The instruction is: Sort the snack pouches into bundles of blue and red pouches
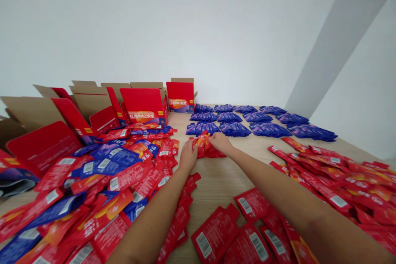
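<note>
Both arms reach out over the middle of the table to a small stack of red pouches. My left hand is closed on the stack's left edge. From the other side my right hand grips the right edge, with its fingers bent round the pouches. The stack lies at the tabletop, just in front of the rows of blue pouch stacks. Loose red pouches with barcodes lie nearer to me, between and under my forearms. Some fingertips are hidden behind the pouches.
On the left spreads a mixed heap of red and blue pouches. Open red cartons stand behind it, with another carton by the wall. A heap of red pouches covers the right side of the wooden table.
</note>
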Demonstrator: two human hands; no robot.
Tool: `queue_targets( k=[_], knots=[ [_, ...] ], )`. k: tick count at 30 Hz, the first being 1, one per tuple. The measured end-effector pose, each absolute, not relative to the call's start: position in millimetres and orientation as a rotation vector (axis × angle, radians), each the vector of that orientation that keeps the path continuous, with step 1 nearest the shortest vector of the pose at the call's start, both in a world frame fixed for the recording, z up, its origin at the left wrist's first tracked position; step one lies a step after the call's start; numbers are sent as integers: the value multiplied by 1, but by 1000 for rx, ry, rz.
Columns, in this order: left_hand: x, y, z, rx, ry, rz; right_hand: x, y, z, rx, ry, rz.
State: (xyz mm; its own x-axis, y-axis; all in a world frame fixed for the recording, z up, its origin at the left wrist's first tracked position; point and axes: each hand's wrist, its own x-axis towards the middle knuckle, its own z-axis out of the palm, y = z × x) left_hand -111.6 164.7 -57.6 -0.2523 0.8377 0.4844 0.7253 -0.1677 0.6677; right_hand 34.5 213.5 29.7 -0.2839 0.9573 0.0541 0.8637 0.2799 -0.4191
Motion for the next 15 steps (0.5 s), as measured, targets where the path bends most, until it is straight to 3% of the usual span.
queue_targets(
  k=[15],
  knots=[
    [-112, 167, -60, 1865, 1984, 1266, 46, 225, 11, -1758, -2252, 656]
  ],
)
